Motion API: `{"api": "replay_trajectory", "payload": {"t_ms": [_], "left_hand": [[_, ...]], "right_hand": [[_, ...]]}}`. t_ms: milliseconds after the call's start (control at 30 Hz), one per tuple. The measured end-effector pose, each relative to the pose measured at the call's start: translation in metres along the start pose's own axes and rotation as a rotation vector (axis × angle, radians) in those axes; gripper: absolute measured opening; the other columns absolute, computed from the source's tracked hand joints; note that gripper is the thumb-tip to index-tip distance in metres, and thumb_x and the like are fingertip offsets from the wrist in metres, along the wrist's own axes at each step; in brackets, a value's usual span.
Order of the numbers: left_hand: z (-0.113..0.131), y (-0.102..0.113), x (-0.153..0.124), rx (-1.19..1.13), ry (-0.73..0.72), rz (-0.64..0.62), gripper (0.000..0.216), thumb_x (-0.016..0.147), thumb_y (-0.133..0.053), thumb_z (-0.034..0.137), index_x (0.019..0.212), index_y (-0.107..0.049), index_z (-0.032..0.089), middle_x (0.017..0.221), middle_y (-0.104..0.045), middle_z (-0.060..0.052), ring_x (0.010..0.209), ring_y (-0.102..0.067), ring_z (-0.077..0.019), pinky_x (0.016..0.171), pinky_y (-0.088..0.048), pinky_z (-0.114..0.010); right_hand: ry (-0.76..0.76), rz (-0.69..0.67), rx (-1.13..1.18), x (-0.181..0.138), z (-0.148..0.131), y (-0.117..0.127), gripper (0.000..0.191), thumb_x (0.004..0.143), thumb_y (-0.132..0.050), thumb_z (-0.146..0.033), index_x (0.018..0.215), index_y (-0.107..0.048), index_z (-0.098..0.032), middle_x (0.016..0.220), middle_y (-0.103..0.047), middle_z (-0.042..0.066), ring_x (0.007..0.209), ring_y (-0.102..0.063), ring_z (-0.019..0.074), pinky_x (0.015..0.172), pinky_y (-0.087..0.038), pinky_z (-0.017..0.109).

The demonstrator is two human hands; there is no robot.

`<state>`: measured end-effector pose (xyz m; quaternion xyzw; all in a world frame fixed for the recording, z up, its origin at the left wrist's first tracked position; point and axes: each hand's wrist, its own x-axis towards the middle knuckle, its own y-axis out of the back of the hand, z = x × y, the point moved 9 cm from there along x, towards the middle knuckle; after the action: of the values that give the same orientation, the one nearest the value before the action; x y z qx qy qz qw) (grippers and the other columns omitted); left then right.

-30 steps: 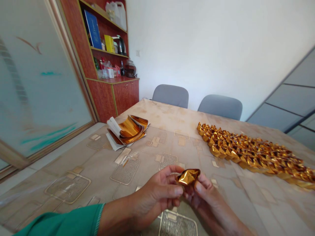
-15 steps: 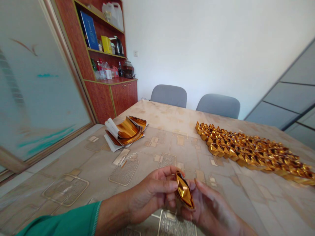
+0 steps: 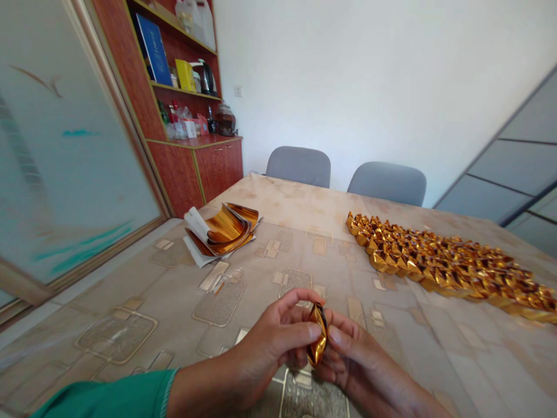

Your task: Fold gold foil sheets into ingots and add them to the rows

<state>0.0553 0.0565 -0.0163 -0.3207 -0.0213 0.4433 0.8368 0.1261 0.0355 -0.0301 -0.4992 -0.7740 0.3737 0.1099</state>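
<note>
A folded gold foil paper ingot [image 3: 318,338] is held between both hands above the near part of the table. My left hand [image 3: 278,342] pinches it from the left, thumb on its face and index finger curled over its top end. From the right, my right hand [image 3: 354,354] grips its edge with thumb and fingers. Rows of finished gold paper ingots [image 3: 435,255] stand packed together on the right of the table. On the left lies a curled stack of gold foil sheets [image 3: 230,229] with white backing.
A patterned cloth covers the table [image 3: 174,302]. Two grey chairs [image 3: 298,165] [image 3: 387,183] stand at its far side. Behind to the left is a red-brown cabinet [image 3: 217,168] with bottles and a kettle, beside a frosted glass door [image 3: 73,151].
The paper ingot has turned more upright and shifted slightly left. My right hand has moved in, and its thumb and fingers now close on the ingot's right edge.
</note>
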Motion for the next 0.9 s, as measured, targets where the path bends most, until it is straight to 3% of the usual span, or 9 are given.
{"api": "replay_trajectory", "payload": {"t_ms": [233, 433, 633, 900], "left_hand": [[-0.002, -0.001, -0.003, -0.018, 0.039, 0.004, 0.038, 0.066, -0.081, 0.030, 0.097, -0.060, 0.020, 0.080, -0.062, 0.001, 0.063, -0.057, -0.0111, 0.056, -0.030, -0.023], [-0.003, 0.003, 0.000, -0.048, 0.056, -0.008, 0.036, 0.073, -0.074, 0.033, 0.104, -0.061, 0.019, 0.078, -0.060, 0.000, 0.052, -0.045, -0.0074, 0.052, -0.029, -0.023], [-0.003, 0.006, 0.000, -0.018, 0.036, 0.009, 0.030, 0.076, -0.070, 0.029, 0.103, -0.063, 0.018, 0.075, -0.058, 0.000, 0.053, -0.044, -0.0079, 0.055, -0.032, -0.024], [-0.013, 0.007, 0.002, -0.142, 0.088, -0.009, 0.031, 0.075, -0.075, 0.027, 0.102, -0.064, 0.018, 0.083, -0.064, -0.002, 0.061, -0.056, -0.0105, 0.061, -0.037, -0.025]], "right_hand": [[-0.019, -0.091, -0.039, -0.001, 0.002, -0.004, 0.024, 0.082, -0.076, -0.037, 0.083, -0.066, -0.016, 0.052, -0.036, -0.009, 0.048, -0.021, 0.0065, 0.049, -0.024, 0.020], [-0.030, -0.103, -0.009, -0.004, -0.003, -0.008, 0.019, 0.087, -0.070, -0.036, 0.088, -0.068, -0.016, 0.046, -0.032, -0.011, 0.041, -0.018, 0.0057, 0.043, -0.022, 0.018], [0.008, -0.045, -0.072, -0.005, -0.007, -0.005, 0.025, 0.090, -0.065, -0.038, 0.083, -0.069, -0.014, 0.051, -0.043, -0.006, 0.044, -0.031, 0.0063, 0.048, -0.035, 0.019], [0.015, 0.008, -0.142, -0.001, -0.007, -0.001, 0.027, 0.086, -0.070, -0.041, 0.081, -0.068, -0.015, 0.051, -0.047, -0.006, 0.044, -0.035, 0.0062, 0.046, -0.037, 0.017]]}}
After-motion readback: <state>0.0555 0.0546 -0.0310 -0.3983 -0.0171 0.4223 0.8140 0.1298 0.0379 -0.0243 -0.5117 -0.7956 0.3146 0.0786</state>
